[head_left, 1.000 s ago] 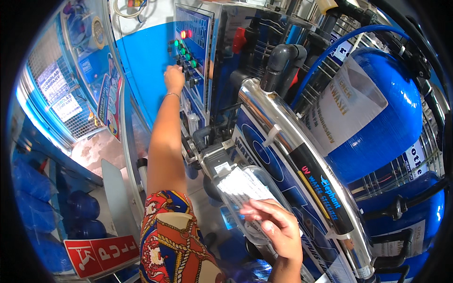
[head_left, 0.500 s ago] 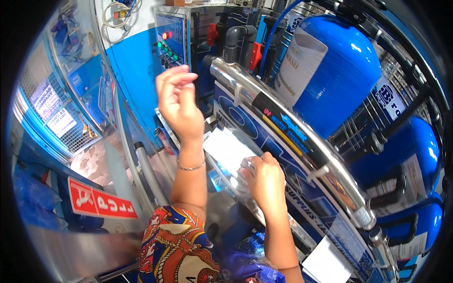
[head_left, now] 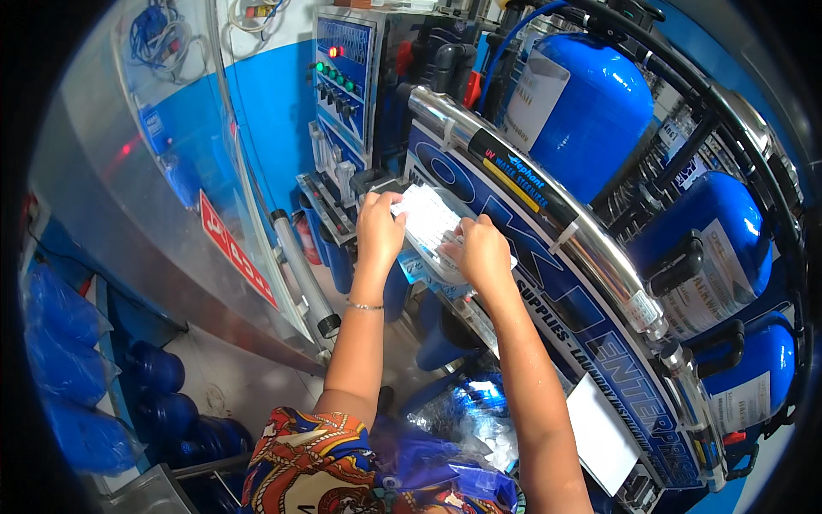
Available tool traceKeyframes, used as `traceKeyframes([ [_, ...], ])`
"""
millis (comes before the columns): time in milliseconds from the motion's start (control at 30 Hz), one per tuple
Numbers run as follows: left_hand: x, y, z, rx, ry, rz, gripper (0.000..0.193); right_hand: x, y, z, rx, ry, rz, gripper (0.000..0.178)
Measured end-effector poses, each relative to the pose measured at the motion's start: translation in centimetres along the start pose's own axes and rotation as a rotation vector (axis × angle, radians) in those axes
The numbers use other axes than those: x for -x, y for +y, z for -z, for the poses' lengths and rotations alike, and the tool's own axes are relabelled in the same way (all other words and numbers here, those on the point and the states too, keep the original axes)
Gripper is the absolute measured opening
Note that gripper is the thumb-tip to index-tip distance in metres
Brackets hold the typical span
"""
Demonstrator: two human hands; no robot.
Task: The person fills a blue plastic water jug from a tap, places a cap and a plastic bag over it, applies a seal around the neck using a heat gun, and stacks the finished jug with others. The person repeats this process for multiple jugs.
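Observation:
A white printed sheet (head_left: 425, 212) lies tilted in front of me, with a clear plastic tray or wrap (head_left: 449, 272) around its lower end. My left hand (head_left: 379, 230) pinches the sheet's far left corner between thumb and fingers. At its right edge, my right hand (head_left: 481, 254) has its fingers curled against the sheet. Below the plastic shows part of a blue and white printed packet (head_left: 413, 267). My right fingers partly cover the sheet's near end.
A steel tube (head_left: 548, 224) runs above a blue sign panel (head_left: 548, 265) on the right, with blue tanks (head_left: 591, 111) behind. A control panel (head_left: 345, 86) stands ahead. To the left are a glass door (head_left: 184, 197) and blue water jugs (head_left: 163, 411); a white board (head_left: 604, 433) leans at lower right.
My left hand, raised in the air before, has come down onto the sheet's corner. My right hand stays at the sheet's right side. The view has shifted, showing more floor.

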State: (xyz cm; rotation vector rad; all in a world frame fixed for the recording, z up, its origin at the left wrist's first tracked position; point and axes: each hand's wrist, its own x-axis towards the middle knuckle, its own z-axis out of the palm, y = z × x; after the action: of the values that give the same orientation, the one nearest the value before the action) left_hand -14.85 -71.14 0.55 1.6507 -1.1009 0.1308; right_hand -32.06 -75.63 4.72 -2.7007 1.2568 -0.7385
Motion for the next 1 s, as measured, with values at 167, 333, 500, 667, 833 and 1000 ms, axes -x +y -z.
traceKeyframes([
  [167, -0.5, 0.2, -0.5, 0.116, 0.081, -0.028, 0.032, -0.8, -0.4, 0.2, 0.059, -0.066, -0.036, 0.030],
  [333, -0.8, 0.4, -0.3, 0.021, 0.085, -0.070, 0.025, -1.5, 0.1, 0.6, 0.116, -0.022, -0.055, 0.016],
  [500, -1.3, 0.9, 0.1, 0.054, 0.165, -0.087, 0.015, -1.6, -0.2, 1.8, 0.158, 0.049, -0.009, 0.015],
  [667, -0.6, 3.2, 0.8, 0.372, 0.141, 0.077, 0.013, -1.5, -1.5, 4.3, 0.135, 0.165, -0.019, 0.014],
  [833, 1.6, 6.0, 2.1, 0.261, 0.111, -0.139, 0.068, 0.7, -3.9, 9.2, -0.043, 0.352, 0.074, 0.015],
  [1000, 4.8, 8.6, 5.2, 0.949, -0.229, -0.122, 0.068, 5.6, -5.7, 15.0, -0.380, 0.069, 0.189, 0.016],
])
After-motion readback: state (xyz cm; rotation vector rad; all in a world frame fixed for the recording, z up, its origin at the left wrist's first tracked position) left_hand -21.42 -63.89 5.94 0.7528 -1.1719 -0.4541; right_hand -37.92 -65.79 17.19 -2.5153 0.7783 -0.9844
